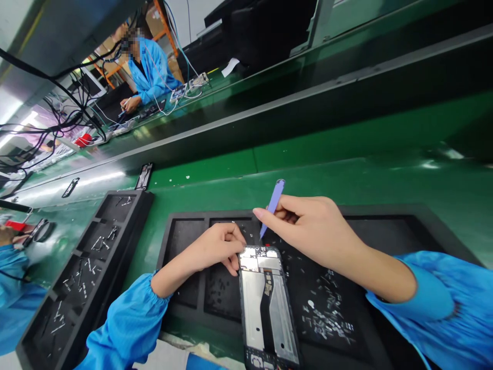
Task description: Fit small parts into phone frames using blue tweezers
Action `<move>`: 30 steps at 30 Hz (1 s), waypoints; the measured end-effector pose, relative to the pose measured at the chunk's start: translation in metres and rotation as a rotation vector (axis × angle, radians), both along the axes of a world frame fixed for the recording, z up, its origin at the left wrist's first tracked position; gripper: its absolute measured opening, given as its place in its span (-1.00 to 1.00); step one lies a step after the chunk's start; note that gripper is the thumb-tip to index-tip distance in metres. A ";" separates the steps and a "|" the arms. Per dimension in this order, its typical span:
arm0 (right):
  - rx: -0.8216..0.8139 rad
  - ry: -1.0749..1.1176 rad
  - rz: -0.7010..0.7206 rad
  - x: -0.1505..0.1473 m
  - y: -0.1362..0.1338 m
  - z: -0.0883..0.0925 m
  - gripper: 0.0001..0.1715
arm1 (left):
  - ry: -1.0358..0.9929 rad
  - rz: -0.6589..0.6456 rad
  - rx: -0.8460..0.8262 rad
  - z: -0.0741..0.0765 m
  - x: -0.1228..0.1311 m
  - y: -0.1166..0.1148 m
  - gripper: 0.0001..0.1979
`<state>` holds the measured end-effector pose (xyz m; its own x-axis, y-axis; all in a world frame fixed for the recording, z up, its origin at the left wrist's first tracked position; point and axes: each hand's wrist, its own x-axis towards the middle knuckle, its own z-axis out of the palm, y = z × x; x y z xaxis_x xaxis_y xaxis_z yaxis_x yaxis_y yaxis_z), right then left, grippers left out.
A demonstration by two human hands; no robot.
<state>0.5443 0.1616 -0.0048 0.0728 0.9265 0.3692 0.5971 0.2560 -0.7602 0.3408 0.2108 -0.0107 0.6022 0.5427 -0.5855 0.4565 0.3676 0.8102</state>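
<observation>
An opened phone (274,308) lies upright in front of me over the black foam tray, its silver inner frame, dark flex cable and upper board exposed. My left hand (221,246) is closed at the phone's top left corner, thumb and fingers gripping its edge; the fingertips are partly hidden. A purple plastic spudger (274,205) is pinched in my right hand (308,226). Its pointed tip is directed downward, just above the phone's top edge and apart from it.
Small loose parts lie in the compartments of the black foam tray (185,220). To the left stands a second foam tray (133,226) with thin metal parts. Phone frames (144,176) lie beyond it. A co-worker in blue (156,67) sits across the bench; another person's sleeve (15,288) is at far left.
</observation>
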 end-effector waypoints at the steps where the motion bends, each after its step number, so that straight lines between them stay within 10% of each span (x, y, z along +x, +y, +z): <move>1: 0.000 0.000 -0.006 0.000 0.000 0.000 -0.58 | -0.004 -0.006 0.004 0.000 0.000 0.000 -0.94; 30: -0.040 -0.065 -0.014 0.004 0.002 -0.004 -0.58 | -0.035 -0.020 0.011 0.005 0.002 -0.004 -0.93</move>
